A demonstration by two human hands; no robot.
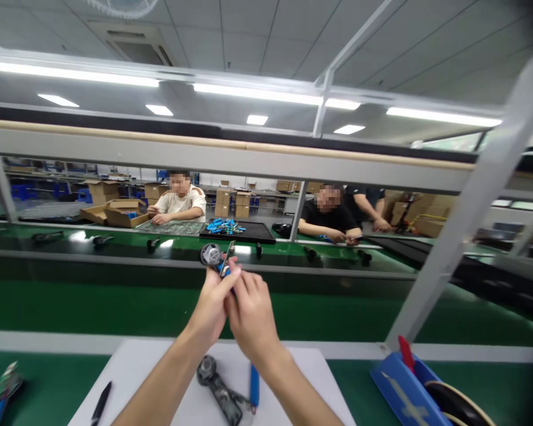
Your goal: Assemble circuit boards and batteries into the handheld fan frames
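Both hands are raised over the green bench, together around a small device with a round grey head (211, 254), a narrow board edge and a blue part. My left hand (214, 296) is wrapped around it from the left, thumb across the blue part. Bent over its lower end, my right hand (252, 302) has its fingers pressed together; the tips are partly hidden. Below on a white sheet (135, 378) lies a similar dark device body (222, 390) with a round grey end. A blue cylinder (254, 387), like a battery, lies beside it, near my right forearm.
A black pen (101, 403) lies on the sheet. A blue bin (402, 390) holds a red-handled tool and a roll at right. Dark parts (153, 242) are spaced along the conveyor. A slanted metal post (453, 236) stands at right. Several people (182, 204) sit or stand opposite.
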